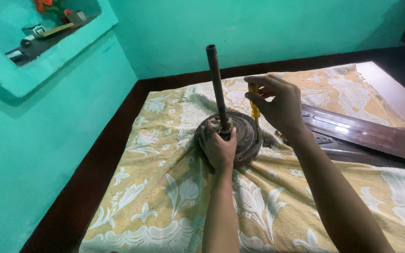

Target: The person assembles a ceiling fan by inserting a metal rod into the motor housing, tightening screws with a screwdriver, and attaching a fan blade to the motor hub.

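One round fan motor (244,136) lies flat on the patterned bedspread (174,197), with one dark rod (216,84) standing upright from its centre. Left hand (219,150) rests spread over the motor's near side, fingers at the rod's base. Right hand (280,105) is closed around one yellow-handled screwdriver (255,105), tip down at the motor's far rim. Two brown fan blades (366,136) lie to the right, overlapping

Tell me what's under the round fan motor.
The fan motor sits on a yellow flowered cloth. The left hand covers its near edge. What lies beneath the cloth is hidden.
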